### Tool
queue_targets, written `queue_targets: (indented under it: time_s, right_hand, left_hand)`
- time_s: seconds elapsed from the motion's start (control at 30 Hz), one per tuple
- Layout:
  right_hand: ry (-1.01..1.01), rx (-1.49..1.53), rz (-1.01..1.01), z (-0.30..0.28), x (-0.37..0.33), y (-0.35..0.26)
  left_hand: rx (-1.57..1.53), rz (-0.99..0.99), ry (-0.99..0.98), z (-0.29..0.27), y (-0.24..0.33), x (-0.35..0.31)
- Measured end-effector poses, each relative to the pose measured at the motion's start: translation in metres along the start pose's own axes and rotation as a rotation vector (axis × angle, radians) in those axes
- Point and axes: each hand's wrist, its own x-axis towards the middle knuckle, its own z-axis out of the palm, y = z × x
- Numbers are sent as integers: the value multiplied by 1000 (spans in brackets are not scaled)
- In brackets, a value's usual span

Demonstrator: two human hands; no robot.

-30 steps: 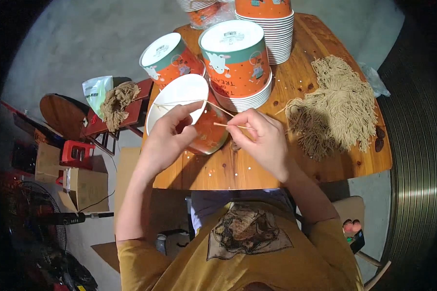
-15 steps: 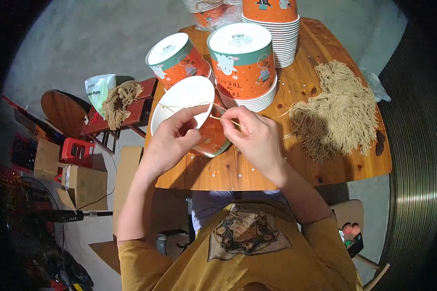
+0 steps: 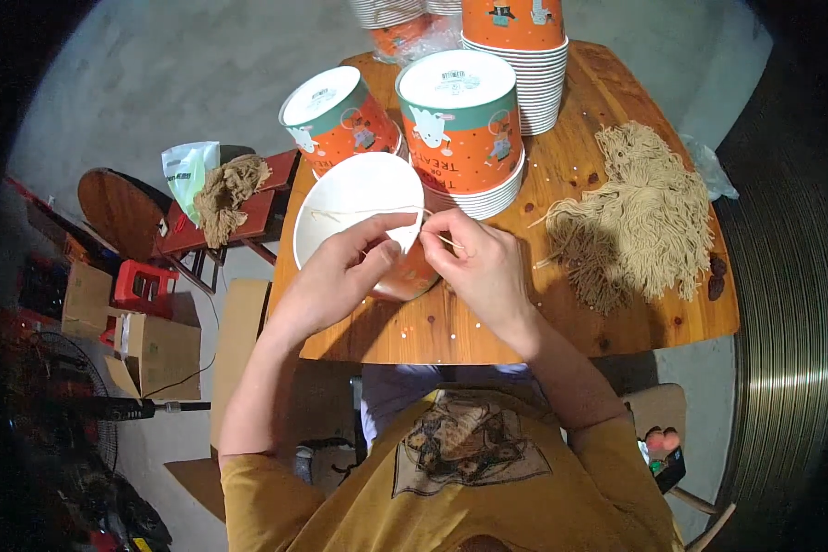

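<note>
**Cord [image 3: 340, 215] across the mouth of a tilted tub [image 3: 368, 179], with both hands at its right rim**

The counter [image 3: 386, 342] spreads out on all sides of the tilted tub. Beyond the tub and to its right stands the tall stack [image 3: 534, 87] of upturned orange tubs, many white rims nested one under another. Between it and the tilted tub is the middle stack [image 3: 465, 138], base upward, just beside the tub. The heap of beige cord [image 3: 662, 212] lies well to the tub's right, its lower left part in shadow. Directly beyond the tub sits a smaller upturned tub [image 3: 336, 124].

The tilted tub itself lies with its white mouth turned up and leftward, and its orange side toward the right hand [image 3: 478, 267].

The left hand [image 3: 336, 281] is on the near side of the tub, forefinger stretched along the mouth to the right rim, thumb a narrow gap below; whether it grips anything I cannot tell. The right hand, just right of that rim, has thumb and forefinger pinched together on the cord.

The key relation: the cord's long axis runs left to right over the tub's mouth, just above the left forefinger, and its right end meets the right fingertips, the nearer hand there.

Smallest are the white specks [image 3: 453, 337] near the tub.
</note>
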Motion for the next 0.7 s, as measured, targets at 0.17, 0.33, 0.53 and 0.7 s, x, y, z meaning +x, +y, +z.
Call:
queue_targets:
  time_s: [0.17,0.33,0.53,0.7]
  right_hand:
    - [-32,19,79,-4,-6,4]
    - [-37,73,43,-7,-6,17]
    - [-421,-10,186,-35,12,8]
    - [-395,-90,109,-27,11,12]
  left_hand:
    - [28,-1,-53,7,-10,20]
    - [254,61,-31,14,-4,26]
    - [128,44,48,2,-20,21]
    - [40,25,-42,0,-20,21]
